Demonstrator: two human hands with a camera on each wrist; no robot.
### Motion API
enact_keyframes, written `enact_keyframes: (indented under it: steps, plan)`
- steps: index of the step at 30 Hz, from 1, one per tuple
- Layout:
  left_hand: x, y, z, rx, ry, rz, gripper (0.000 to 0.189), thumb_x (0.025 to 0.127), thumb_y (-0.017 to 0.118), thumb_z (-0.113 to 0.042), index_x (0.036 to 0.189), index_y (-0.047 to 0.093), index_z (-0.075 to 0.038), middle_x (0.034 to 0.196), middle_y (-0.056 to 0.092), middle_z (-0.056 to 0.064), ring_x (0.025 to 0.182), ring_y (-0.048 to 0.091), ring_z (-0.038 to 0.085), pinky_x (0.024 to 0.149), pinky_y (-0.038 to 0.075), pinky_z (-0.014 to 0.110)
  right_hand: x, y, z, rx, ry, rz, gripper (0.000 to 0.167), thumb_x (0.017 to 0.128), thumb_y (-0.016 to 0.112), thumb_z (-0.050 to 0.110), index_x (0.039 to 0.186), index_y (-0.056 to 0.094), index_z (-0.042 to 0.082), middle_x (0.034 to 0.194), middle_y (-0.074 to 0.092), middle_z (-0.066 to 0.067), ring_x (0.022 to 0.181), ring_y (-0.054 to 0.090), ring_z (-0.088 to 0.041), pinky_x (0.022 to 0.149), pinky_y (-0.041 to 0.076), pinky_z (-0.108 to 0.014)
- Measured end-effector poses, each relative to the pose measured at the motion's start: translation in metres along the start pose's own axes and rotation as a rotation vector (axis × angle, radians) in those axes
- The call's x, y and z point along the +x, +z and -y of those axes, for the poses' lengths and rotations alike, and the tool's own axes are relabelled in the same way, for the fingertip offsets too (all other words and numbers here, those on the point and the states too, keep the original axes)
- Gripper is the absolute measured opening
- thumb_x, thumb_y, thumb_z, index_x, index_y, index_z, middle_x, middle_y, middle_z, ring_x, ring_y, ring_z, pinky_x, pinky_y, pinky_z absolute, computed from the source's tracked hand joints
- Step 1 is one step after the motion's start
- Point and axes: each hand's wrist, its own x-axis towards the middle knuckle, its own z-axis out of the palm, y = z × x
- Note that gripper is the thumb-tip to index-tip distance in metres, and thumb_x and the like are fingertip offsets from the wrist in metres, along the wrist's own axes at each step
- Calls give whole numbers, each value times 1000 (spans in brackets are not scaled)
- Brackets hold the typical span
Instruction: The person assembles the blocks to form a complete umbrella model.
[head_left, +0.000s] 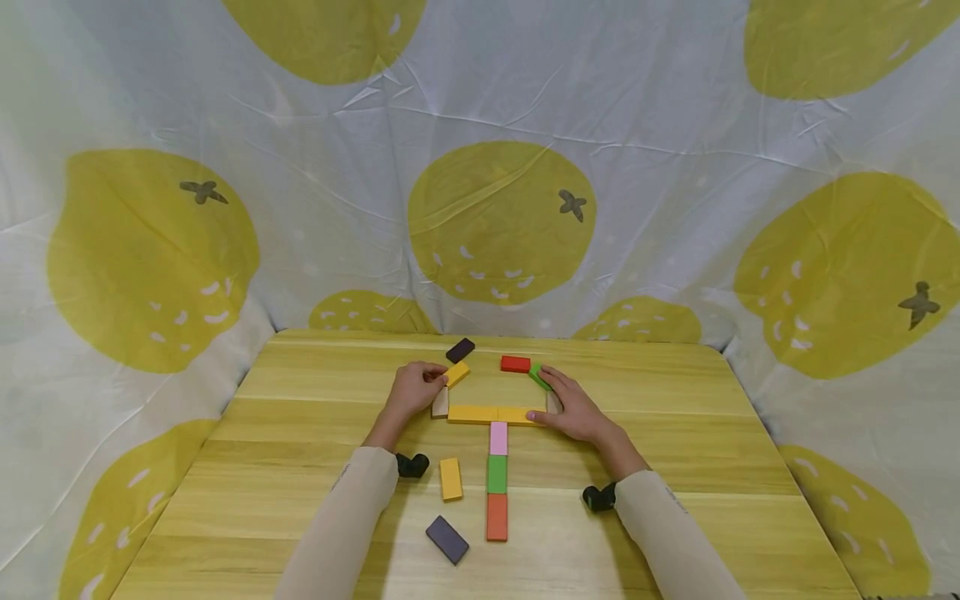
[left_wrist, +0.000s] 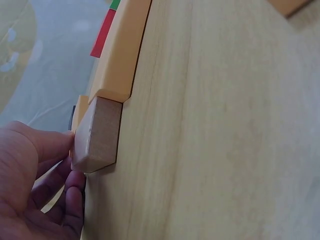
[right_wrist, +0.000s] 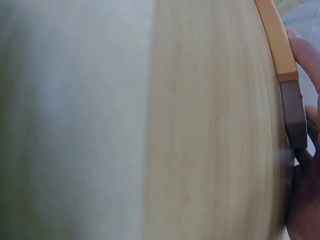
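Note:
Wooden blocks form an outline on the table. My left hand [head_left: 414,390] is at its left side, fingertips pinching the lower end of a slanted yellow block [head_left: 457,373]. Just below stands a plain wood block [left_wrist: 100,135], joined to the end of a row of two yellow blocks [head_left: 472,414]. On the right, my right hand [head_left: 576,410] spreads over the outline's side. Its fingers touch a slanted green block [head_left: 537,377], and the thumb rests at the yellow row's right end. Another plain wood block [head_left: 553,402] is partly hidden beneath this hand.
A red block [head_left: 515,364] lies at the top beside the green one. Below the row runs a column of pink [head_left: 498,438], green [head_left: 497,474] and red-orange [head_left: 497,517] blocks. Loose are a yellow block [head_left: 451,479] and two dark blocks [head_left: 447,540]. A lemon-patterned cloth hangs behind.

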Motion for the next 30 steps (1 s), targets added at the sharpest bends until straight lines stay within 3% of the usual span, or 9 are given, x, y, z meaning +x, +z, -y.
enact_keyframes:
  steps: [12,20,26,30]
  plan:
    - [1,-2,-2,-25,-15,14,26,100,68,-22,120,77,-9,108,77,9,96,69,24,81,58,38,1,-1,-1,-15,5,-8,96,90,71,59,165,27,17,173,20,-2,158,21,-35,124,25,-63]
    - [5,-11,-8,-62,1,75,45,101,67,-27,140,62,-5,130,66,16,115,68,33,91,58,46,0,2,0,-15,-4,-20,95,90,71,58,164,29,15,172,22,-5,157,22,-37,123,26,-64]
    - [16,-12,-11,97,124,74,53,99,70,-34,143,59,-7,142,58,16,128,58,38,108,49,54,-2,2,2,-6,-12,-20,96,90,71,59,164,29,14,172,23,-7,156,23,-39,122,27,-66]
    - [23,-8,-14,211,193,113,66,96,70,-46,146,56,-6,151,51,17,140,47,40,116,41,56,-2,0,4,3,-5,-15,95,90,72,58,164,30,15,172,23,-5,157,23,-37,123,26,-64]
